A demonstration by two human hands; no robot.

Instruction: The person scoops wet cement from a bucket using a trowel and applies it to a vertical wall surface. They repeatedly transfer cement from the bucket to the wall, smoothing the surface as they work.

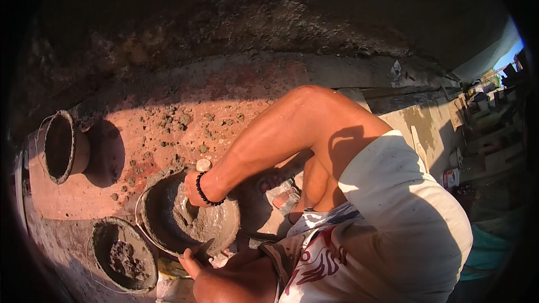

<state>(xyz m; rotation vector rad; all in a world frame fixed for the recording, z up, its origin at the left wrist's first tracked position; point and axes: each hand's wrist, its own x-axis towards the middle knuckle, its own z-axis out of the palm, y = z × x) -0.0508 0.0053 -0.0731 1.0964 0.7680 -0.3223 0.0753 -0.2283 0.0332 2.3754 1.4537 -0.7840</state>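
A bucket (149, 213) of wet grey mortar (216, 224) stands tilted on the ground, its wire handle hanging at its left side. My right hand (193, 192), with a black bead bracelet (205, 193) at the wrist, reaches down into it. Its fingers curl out of sight at the mortar. A pale round knob (203, 165) juts out beside this hand; what it belongs to is hidden. At the near rim, my left hand (193, 261) grips the bucket, its thumb and a finger showing.
A second bucket (123, 221) with a lump of mortar stands near left, and another bucket (87, 151) farther back. Mortar crumbs (179, 120) dot the reddish board (135, 118). A dark rough wall (224, 22) runs behind; a small white tub (451, 178) sits at right.
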